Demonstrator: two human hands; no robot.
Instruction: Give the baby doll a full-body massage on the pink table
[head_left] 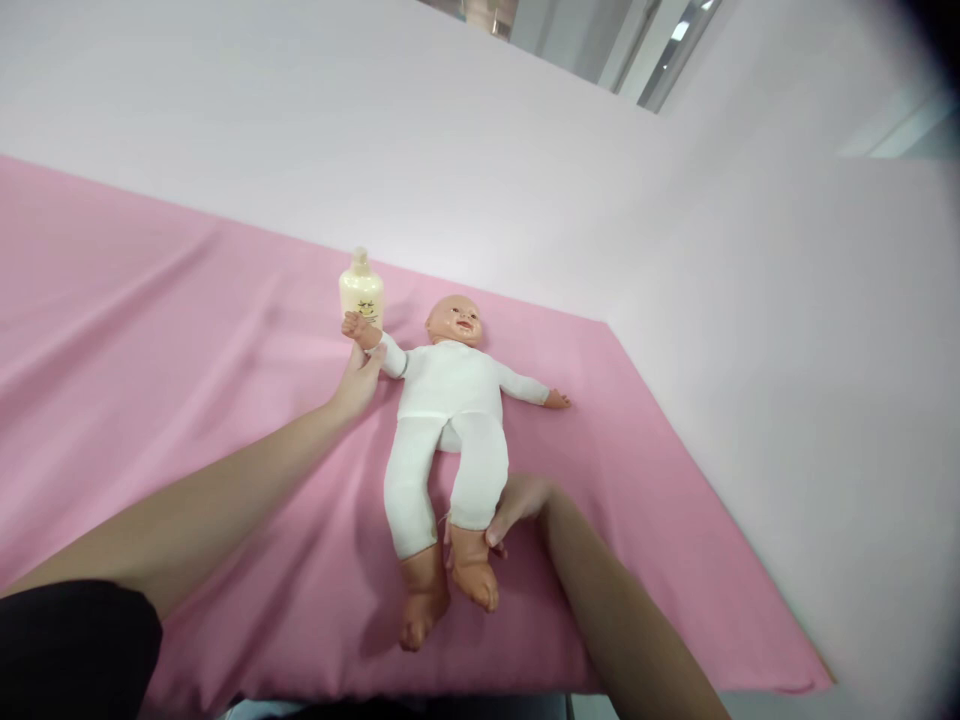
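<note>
While the pink cloth (187, 330) lies spread over the surface, keep the doll (448, 420) flat on its back near the cloth's far right corner. Your left hand (358, 382) pinches the doll's raised wrist; your right hand (517, 505) closes on its ankle. Hold both lightly, clear of the bottle (361, 290) at the far edge.

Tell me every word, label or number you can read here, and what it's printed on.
No text can be read.
The pale yellow plastic bottle beside the doll's raised arm bears a small dark printed mark on its front: too small and blurred to read.
The baby doll in a white suit and the pink cloth show no writing.
</note>
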